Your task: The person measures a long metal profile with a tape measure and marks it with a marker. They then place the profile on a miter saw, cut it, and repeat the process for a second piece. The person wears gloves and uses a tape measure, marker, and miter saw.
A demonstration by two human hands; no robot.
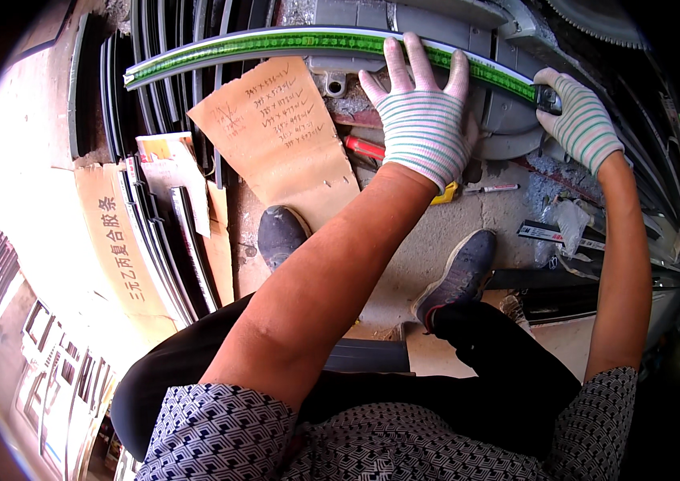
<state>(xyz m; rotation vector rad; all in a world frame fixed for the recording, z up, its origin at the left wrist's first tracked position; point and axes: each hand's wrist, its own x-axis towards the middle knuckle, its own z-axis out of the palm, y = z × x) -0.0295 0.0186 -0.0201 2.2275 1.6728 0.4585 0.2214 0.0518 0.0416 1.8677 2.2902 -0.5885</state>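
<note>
A green tape measure blade (308, 42) stretches along a long grey channel strip (141, 78) across the far side. My left hand (426, 124), in a white glove with green stripes, lies over the strip with its fingers spread. At the strip's right end my right hand (584, 120), in a matching glove, closes round the tape measure's dark case (548, 99), mostly hidden by the fingers. Below the strip lies a brown cardboard sheet (276, 140) with handwriting. A red-handled tool (365, 147) is partly covered by my left hand. Near that wrist are a yellow object (445, 194) and a marker (492, 189).
Behind the strip stands a grey metal machine (356, 14), with a toothed saw blade (600, 22) at the far right. Bundled black strips (118, 96) lie left. A clear plastic bag (572, 224) sits on the right. My shoes (464, 272) rest on the floor.
</note>
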